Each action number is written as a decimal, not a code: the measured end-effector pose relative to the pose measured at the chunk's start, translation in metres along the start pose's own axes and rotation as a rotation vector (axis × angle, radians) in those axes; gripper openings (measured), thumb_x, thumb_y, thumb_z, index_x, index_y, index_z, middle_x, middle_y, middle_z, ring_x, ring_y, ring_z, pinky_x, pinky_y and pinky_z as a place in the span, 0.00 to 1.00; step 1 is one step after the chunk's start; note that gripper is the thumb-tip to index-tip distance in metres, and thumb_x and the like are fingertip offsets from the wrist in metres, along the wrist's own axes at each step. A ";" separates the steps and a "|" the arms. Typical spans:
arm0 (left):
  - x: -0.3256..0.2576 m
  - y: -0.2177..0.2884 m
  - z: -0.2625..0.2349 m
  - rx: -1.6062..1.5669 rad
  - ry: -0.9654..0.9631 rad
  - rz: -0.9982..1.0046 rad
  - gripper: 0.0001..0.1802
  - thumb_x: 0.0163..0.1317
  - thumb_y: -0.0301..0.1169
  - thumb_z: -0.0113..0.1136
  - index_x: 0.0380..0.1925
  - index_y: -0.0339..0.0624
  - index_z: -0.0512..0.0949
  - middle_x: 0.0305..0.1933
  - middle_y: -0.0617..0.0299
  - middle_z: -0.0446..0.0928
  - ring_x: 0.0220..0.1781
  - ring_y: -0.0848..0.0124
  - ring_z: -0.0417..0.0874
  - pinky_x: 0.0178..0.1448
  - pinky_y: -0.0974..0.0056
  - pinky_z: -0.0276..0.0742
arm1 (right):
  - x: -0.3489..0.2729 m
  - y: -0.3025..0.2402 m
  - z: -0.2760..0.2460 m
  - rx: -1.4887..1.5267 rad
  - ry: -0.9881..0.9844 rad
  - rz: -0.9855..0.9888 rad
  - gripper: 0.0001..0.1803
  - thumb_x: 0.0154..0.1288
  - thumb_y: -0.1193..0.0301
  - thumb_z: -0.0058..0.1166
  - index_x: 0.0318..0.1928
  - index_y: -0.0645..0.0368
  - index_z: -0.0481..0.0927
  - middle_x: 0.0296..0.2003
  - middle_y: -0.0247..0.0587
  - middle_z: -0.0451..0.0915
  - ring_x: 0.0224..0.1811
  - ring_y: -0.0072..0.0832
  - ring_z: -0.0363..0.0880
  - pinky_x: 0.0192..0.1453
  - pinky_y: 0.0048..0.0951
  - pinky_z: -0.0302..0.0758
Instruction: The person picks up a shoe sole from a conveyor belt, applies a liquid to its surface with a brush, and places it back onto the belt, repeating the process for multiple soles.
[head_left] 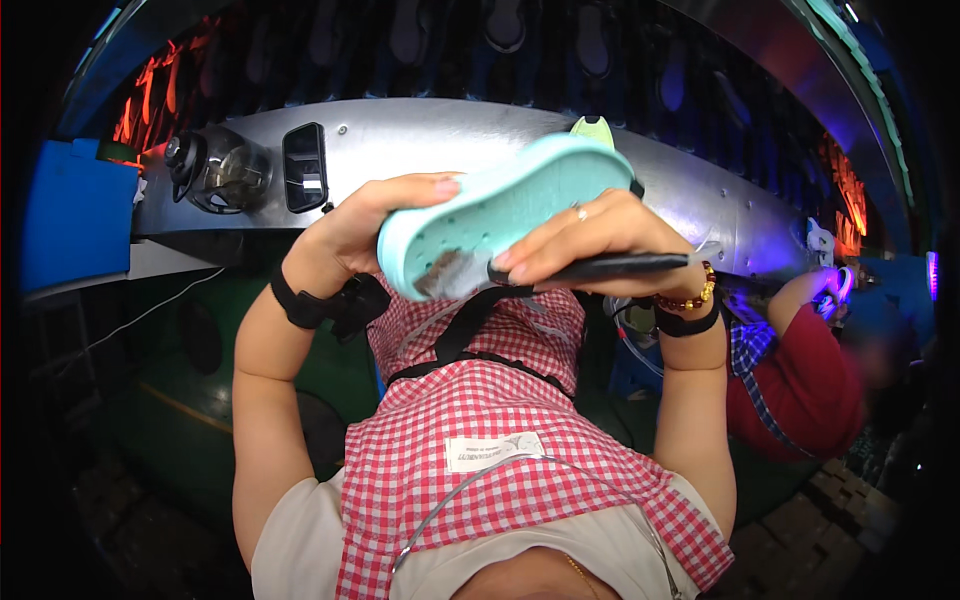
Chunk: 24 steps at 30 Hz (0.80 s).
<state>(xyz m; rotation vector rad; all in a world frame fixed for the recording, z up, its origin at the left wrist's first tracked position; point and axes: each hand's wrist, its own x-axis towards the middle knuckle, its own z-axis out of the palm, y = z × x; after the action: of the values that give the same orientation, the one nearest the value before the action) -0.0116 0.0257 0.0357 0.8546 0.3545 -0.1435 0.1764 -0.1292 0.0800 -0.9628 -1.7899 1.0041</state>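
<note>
A mint-green shoe sole (pixel 560 180) is held up at a tilt in front of me, its recessed face with small holes toward me. My left hand (pixel 362 218) is closed round its left end, thumb along the upper edge. In my right hand (pixel 612 238) is a brush (pixel 625 266) with a black handle, gripped between fingers and thumb. Its pale, brown-tipped bristles touch the inside of the sole near the left end. My right hand lies across the sole's lower right part and hides some of it.
Behind the sole runs a metal ledge (pixel 380 135). On it stand a clear jug (pixel 228 172) with a black top, a black phone-like device (pixel 305 168) and a yellow-green piece (pixel 593 129). Dark racks of soles line the back. At right, a person in a red sleeve (pixel 815 385) works nearby.
</note>
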 end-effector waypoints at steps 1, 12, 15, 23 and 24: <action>-0.001 0.003 0.007 0.125 0.041 -0.033 0.27 0.55 0.37 0.47 0.51 0.28 0.65 0.46 0.46 0.73 0.42 0.64 0.78 0.50 0.66 0.72 | 0.000 0.001 -0.001 0.002 -0.123 0.015 0.09 0.47 0.82 0.57 0.33 0.67 0.79 0.36 0.51 0.79 0.41 0.38 0.79 0.47 0.32 0.75; -0.030 -0.004 -0.022 -0.101 0.062 0.199 0.26 0.56 0.42 0.46 0.45 0.29 0.70 0.41 0.51 0.75 0.38 0.69 0.77 0.41 0.68 0.73 | -0.024 -0.001 0.001 -0.004 0.087 0.045 0.11 0.48 0.83 0.57 0.36 0.65 0.79 0.38 0.51 0.79 0.42 0.37 0.79 0.44 0.28 0.75; -0.037 -0.003 -0.025 -0.164 -0.022 0.241 0.26 0.55 0.42 0.47 0.45 0.29 0.70 0.41 0.50 0.75 0.39 0.69 0.77 0.43 0.68 0.72 | -0.021 0.008 0.006 -0.095 0.343 0.074 0.11 0.46 0.83 0.58 0.35 0.66 0.79 0.37 0.50 0.79 0.41 0.38 0.79 0.44 0.29 0.76; -0.009 -0.027 -0.038 -0.636 -0.345 0.549 0.42 0.57 0.63 0.33 0.60 0.41 0.56 0.63 0.54 0.58 0.62 0.53 0.61 0.63 0.47 0.57 | -0.025 -0.006 0.013 0.045 0.304 -0.027 0.12 0.42 0.82 0.60 0.33 0.64 0.80 0.31 0.45 0.81 0.34 0.31 0.78 0.41 0.23 0.71; 0.004 -0.028 -0.025 -0.634 -0.172 0.571 0.44 0.56 0.65 0.30 0.60 0.40 0.56 0.62 0.52 0.59 0.62 0.52 0.61 0.63 0.46 0.57 | -0.021 -0.006 0.018 0.130 0.410 0.074 0.11 0.44 0.82 0.59 0.33 0.64 0.80 0.30 0.44 0.80 0.35 0.28 0.78 0.41 0.23 0.71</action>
<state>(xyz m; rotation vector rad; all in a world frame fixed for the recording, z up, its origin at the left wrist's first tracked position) -0.0217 0.0262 -0.0005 0.2853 -0.0243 0.4090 0.1658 -0.1545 0.0733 -1.0713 -1.3435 0.8809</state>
